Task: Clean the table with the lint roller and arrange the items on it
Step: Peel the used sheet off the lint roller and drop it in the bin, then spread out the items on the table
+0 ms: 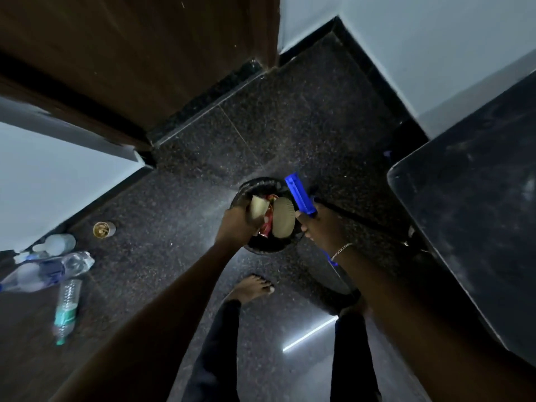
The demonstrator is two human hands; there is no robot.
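Note:
I stand over a round black bin (255,185) on the dark floor. My left hand (237,224) is over its rim, shut on a crumpled tan paper cup (257,208). Inside the bin lie a brown paper plate (282,217) and a red wrapper (268,220). My right hand (317,227) grips a blue lint roller (300,194) whose head points up and away, just right of the bin. The dark table (475,216) stands to the right, its top dusty.
Several plastic water bottles (55,269) lie on the floor at the left, with a small gold-rimmed cup (103,229) near the wall. A brown door (139,53) fills the upper left. My bare feet (255,287) are below the bin.

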